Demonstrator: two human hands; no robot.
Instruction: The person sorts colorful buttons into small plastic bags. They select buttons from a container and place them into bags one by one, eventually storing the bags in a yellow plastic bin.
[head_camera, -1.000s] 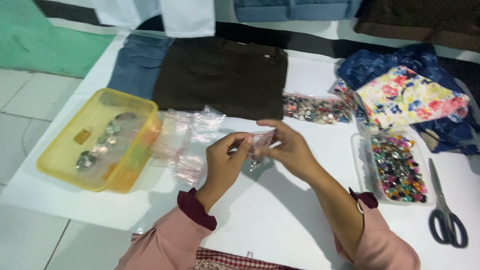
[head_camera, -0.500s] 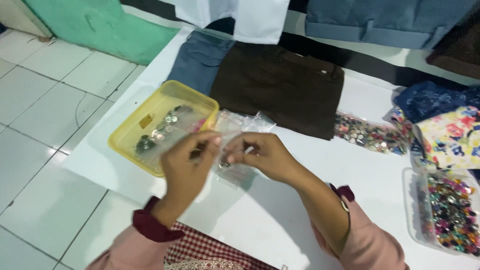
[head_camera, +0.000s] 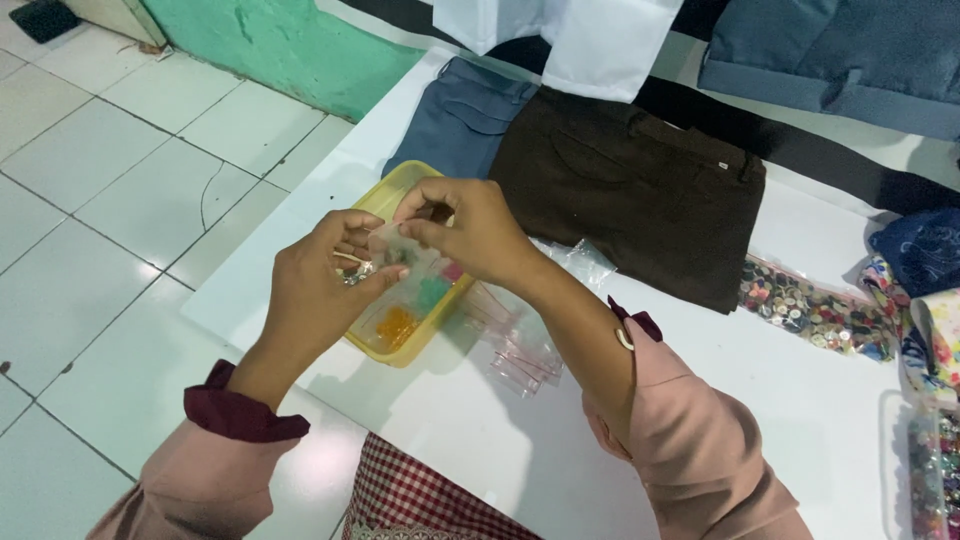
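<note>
Both hands have come up and across since a second ago — then they met low over the bare white tabletop, now they are raised together directly over the yellow rectangular plastic tray (head_camera: 392, 196), whose near end shows orange and green beads or buttons beneath the fingers. The left hand (head_camera: 325, 280) and the right hand (head_camera: 470, 230) are close together, fingertips pinched on the same small clear plastic zip bag (head_camera: 392, 248), the left holding its lower edge and the right gripping the top; a few small silvery pieces seem to sit at the left fingertips, though they are too small to tell for certain. The bag has travelled with the hands and now hangs above the tray instead of beside it, which suggests, as a judgement, that the work has moved from handling the bag to the point where it meets the tray's contents. Just right of the hands and below the right wrist lies a loose pile of empty clear zip bags with red strips (head_camera: 520, 345). Beyond the hands lies a folded dark brown pair of trousers (head_camera: 640, 190) — a clear bag of mixed coloured buttons (head_camera: 810, 310) lies well off to the right.
</note>
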